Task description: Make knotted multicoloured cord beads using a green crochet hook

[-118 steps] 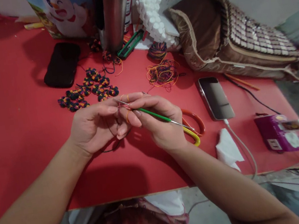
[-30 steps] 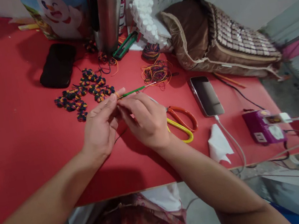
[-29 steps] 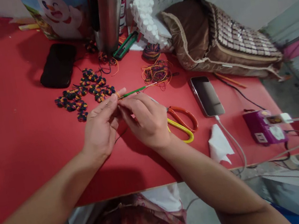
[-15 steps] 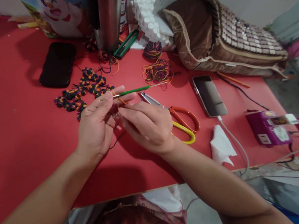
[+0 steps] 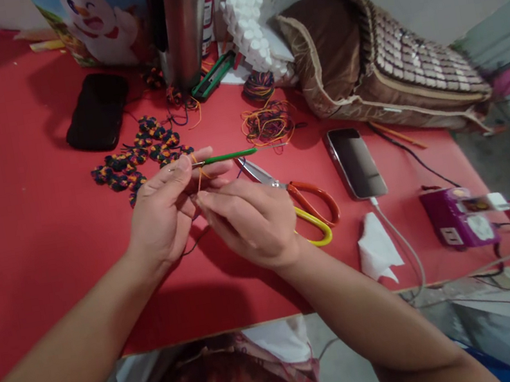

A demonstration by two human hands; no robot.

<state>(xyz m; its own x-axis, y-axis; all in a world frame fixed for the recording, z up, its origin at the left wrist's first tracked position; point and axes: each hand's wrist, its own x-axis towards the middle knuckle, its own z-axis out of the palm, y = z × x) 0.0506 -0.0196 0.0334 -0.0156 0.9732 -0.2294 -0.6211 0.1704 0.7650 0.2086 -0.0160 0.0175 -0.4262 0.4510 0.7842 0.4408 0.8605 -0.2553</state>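
A crochet hook (image 5: pixel 232 155) with a green handle lies across the fingers of my left hand (image 5: pixel 161 213), pinned there by the thumb. Orange yarn (image 5: pixel 200 176) loops around the hook's metal shaft and runs down to my right hand (image 5: pixel 255 220), whose thumb and forefinger are pinched on the strand. My two hands almost touch. Behind the left fingers lie dark, multicoloured crocheted pieces (image 5: pixel 120 168). Scissors (image 5: pixel 313 204) with one orange and one yellow handle rest on the table, partly hidden by my right hand.
On the red table (image 5: pixel 26 255) are loose yarn (image 5: pixel 268 123), a yarn ball (image 5: pixel 258 86), a black phone-like object (image 5: pixel 97 111) and a green box cutter (image 5: pixel 214 77). To the right lie a charging phone (image 5: pixel 357 164), a tissue (image 5: pixel 378 248), a purple box (image 5: pixel 455 219) and a brown cushion (image 5: pixel 333 47).
My right hand has moved slightly down and left, drawing the orange strand more steeply below the hook. My left hand keeps its hold on the hook.
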